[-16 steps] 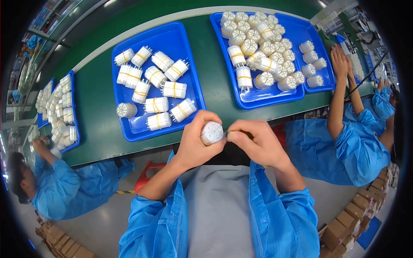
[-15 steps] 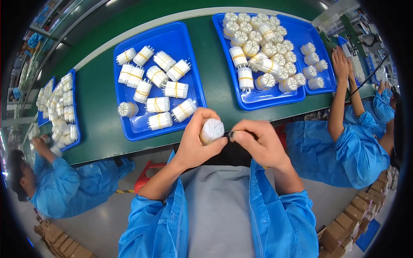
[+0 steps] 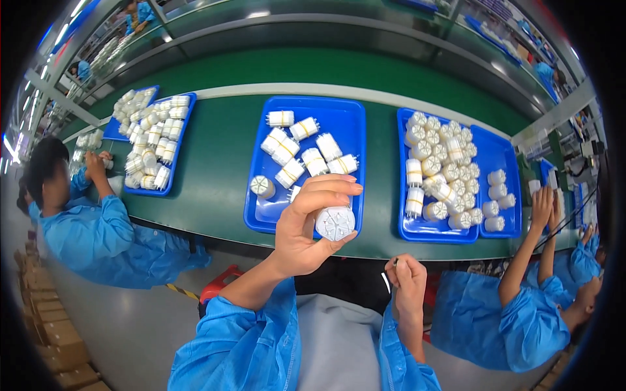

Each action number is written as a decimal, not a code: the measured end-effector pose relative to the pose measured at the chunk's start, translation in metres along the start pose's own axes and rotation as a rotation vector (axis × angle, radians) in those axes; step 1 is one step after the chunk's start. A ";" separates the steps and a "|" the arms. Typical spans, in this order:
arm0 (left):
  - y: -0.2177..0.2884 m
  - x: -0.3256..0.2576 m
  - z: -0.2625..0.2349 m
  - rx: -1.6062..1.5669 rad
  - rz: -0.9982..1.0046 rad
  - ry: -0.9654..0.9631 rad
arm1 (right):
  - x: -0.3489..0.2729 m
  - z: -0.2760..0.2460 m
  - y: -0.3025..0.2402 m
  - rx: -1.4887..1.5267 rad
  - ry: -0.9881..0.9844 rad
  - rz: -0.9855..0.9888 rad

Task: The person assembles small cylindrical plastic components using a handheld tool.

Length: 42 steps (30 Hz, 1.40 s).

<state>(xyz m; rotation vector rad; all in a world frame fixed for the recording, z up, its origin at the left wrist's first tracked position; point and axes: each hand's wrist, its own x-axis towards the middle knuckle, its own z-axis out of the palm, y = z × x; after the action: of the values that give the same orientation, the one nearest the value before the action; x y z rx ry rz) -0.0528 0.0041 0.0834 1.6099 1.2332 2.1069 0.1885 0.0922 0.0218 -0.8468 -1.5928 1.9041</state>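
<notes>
My left hand (image 3: 301,227) is wrapped round a white plastic cylinder (image 3: 336,225), held up above the near edge of the bench. Its round end shows a pattern of slots spreading from the middle. My right hand (image 3: 409,281) is lower and to the right, apart from the cylinder, with its fingers closed. A small dark tip shows at those fingers and a thin white strip hangs beside them; what the hand holds is mostly hidden. Behind my left hand, a blue tray (image 3: 349,127) holds several similar cylinders with yellow bands and pins.
Two blue trays, one fuller (image 3: 433,233) and one sparser (image 3: 486,146), stand at the right on the green bench (image 3: 222,150). More loaded trays (image 3: 177,179) are at the left. Co-workers in blue sit at left (image 3: 85,228) and right (image 3: 521,326). A red stool (image 3: 218,283) stands below.
My right hand has drawn away from the cylinder, down and to the right. My left hand has raised the cylinder, its slotted end now facing me. The view has tilted up.
</notes>
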 end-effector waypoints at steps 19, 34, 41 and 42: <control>0.044 0.008 -0.006 0.028 -0.032 0.105 | -0.011 0.012 0.005 0.011 -0.027 -0.010; 0.035 0.017 -0.003 0.217 0.076 0.061 | -0.011 0.006 0.009 0.025 -0.036 -0.020; -0.040 0.011 -0.002 0.140 -0.518 0.132 | -0.007 -0.002 0.013 0.024 -0.044 0.005; -0.045 0.014 0.002 0.156 -0.524 0.136 | -0.007 -0.005 0.014 0.029 -0.026 0.009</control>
<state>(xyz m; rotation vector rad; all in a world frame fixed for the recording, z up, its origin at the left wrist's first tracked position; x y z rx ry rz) -0.0699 0.0415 0.0612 1.0448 1.6783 1.8391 0.1969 0.0876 0.0081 -0.8212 -1.5757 1.9469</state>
